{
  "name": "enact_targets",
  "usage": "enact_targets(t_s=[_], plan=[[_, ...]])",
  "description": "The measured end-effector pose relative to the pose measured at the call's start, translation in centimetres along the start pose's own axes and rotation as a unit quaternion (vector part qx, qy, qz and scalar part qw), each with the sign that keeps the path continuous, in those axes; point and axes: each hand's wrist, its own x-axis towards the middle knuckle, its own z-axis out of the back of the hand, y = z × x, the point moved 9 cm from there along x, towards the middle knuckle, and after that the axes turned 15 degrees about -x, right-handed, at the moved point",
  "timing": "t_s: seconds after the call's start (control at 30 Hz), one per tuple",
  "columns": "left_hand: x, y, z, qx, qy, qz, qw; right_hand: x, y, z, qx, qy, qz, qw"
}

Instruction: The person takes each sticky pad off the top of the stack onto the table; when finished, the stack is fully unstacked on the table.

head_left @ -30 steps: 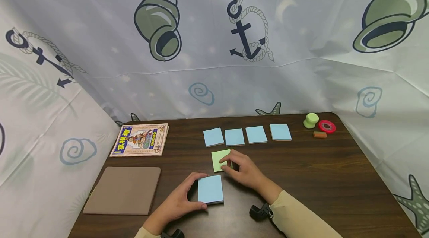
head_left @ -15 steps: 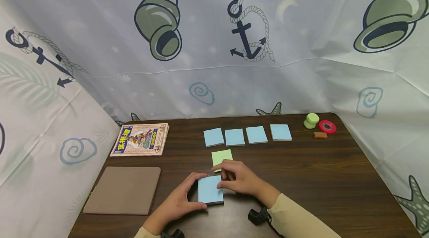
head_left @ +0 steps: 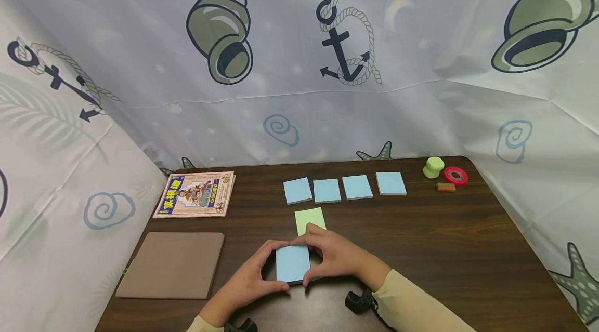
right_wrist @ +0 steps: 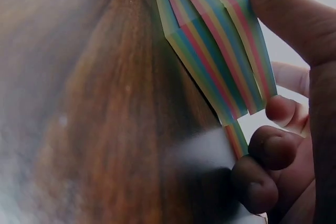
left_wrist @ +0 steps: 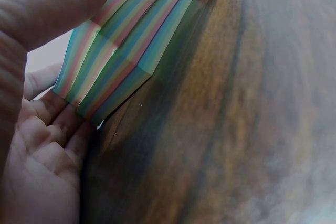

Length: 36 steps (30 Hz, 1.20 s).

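Near the table's (head_left: pixel 421 228) front edge, both hands (head_left: pixel 243 282) (head_left: pixel 337 259) grip the sticky-note pad (head_left: pixel 293 263).

Curtained recording booth (head_left: pixel 299 88), one table (head_left: pixel 468 249)

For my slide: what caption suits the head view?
Both hands, left hand and right hand, grip a note pad near a green note.

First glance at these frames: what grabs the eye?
Both hands, left hand and right hand, grip a multicoloured sticky-note pad at the near edge of the dark table. Beyond it lies one green note, then a row of four blue notes.
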Motion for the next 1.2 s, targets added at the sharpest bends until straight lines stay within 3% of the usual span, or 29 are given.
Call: enact_targets(t_s=[0.37, 0.63, 1.0, 1.2], plan=[[0.0, 0.1, 0.0, 0.008, -0.001, -0.003, 1.0000, -0.6, -0.5, -0.3, 0.023, 0.023, -0.063, 0.997], [0.0, 0.4, -0.3, 0.008, 0.003, 0.008, 0.9999, -1.3, -0.8, -0.3, 0.085, 0.026, -0.077, 0.993], [-0.2, 0.5, 0.1, 0.030, -0.006, 0.026, 0.9992, -2.0, -1.2, 0.8, 0.083, -0.022, -0.095, 0.992], [-0.1, 0.5, 0.1, 0.028, -0.007, 0.032, 0.9990, -2.9, -2.1, 1.5, 0.160, -0.064, -0.116, 0.978]])
